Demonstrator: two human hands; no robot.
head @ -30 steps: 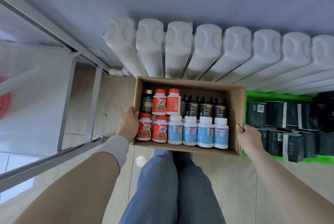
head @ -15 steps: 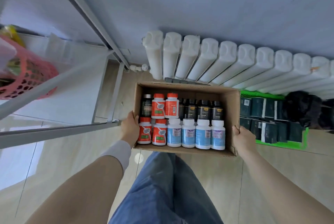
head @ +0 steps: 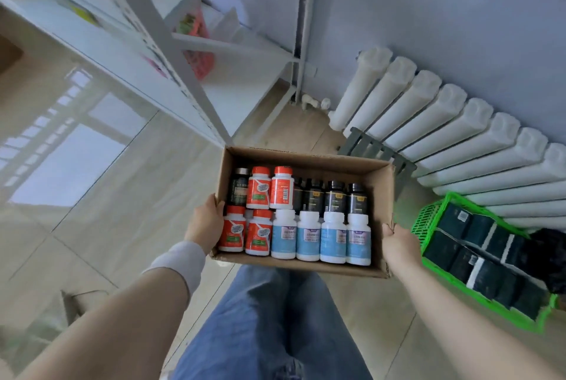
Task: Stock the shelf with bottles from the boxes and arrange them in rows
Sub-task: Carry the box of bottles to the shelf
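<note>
While both hands carry it, the cardboard box (head: 379, 183) sits between them, above the legs in blue jeans. The left hand (head: 204, 223) grips the box's left side and the right hand (head: 398, 241) grips its right side. Inside stand orange bottles (head: 258, 188) next to the left hand, white and blue bottles (head: 307, 235) in the near row toward the right hand, and dark bottles (head: 335, 199) behind those. The white shelf (head: 171, 52) stands ahead, past the left hand. A green basket (head: 428, 220) of dark packs lies on the floor just beyond the right hand, by the white radiator (head: 444, 113)
</note>
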